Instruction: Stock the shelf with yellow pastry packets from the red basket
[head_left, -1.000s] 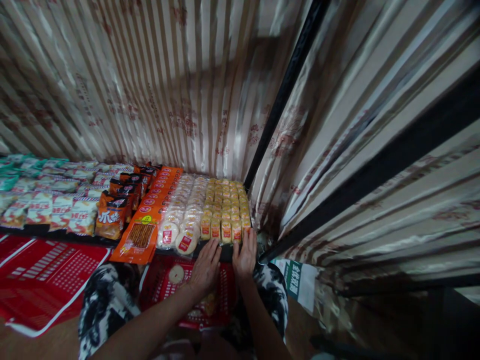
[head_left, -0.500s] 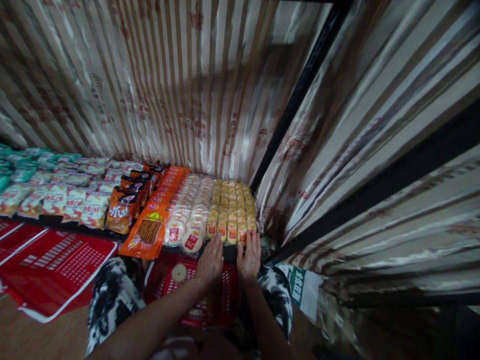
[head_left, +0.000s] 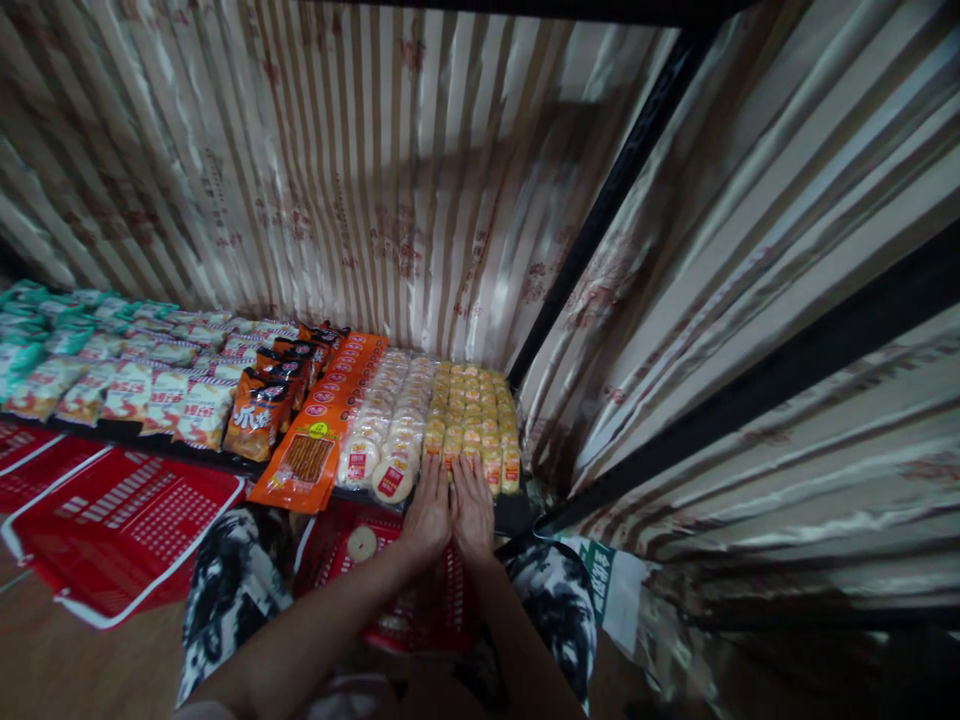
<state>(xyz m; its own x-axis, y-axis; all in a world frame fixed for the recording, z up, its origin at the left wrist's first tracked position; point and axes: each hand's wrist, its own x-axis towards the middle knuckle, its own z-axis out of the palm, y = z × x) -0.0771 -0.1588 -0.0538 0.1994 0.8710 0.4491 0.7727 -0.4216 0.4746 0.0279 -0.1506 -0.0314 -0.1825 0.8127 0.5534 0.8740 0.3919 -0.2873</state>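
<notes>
Rows of small yellow wrapped cakes (head_left: 470, 405) fill the right end of the low black shelf (head_left: 517, 512). My left hand (head_left: 429, 510) lies with its fingers stretched out against the front of these cakes. Beside it, nearly touching, my right hand (head_left: 472, 505) rests flat on the same front row, fingers straight. Neither hand grips anything. Left of the yellow cakes stand rows of round white wrapped biscuits (head_left: 392, 478) with red labels. Flat orange snack packets (head_left: 304, 465) come after them. The fingers hide part of the front cakes.
Orange-black bags (head_left: 257, 415), white snack bags (head_left: 202, 408) and green bags (head_left: 19, 362) continue leftward. A red basket (head_left: 127, 520) stands at left; another red basket (head_left: 337, 545) between my knees holds a round pale packet (head_left: 361, 544). Black posts (head_left: 615, 190) and striped curtain surround the shelf.
My right hand has moved left along the front of the yellow cakes, from their right end to beside my left hand. The view has shifted slightly.
</notes>
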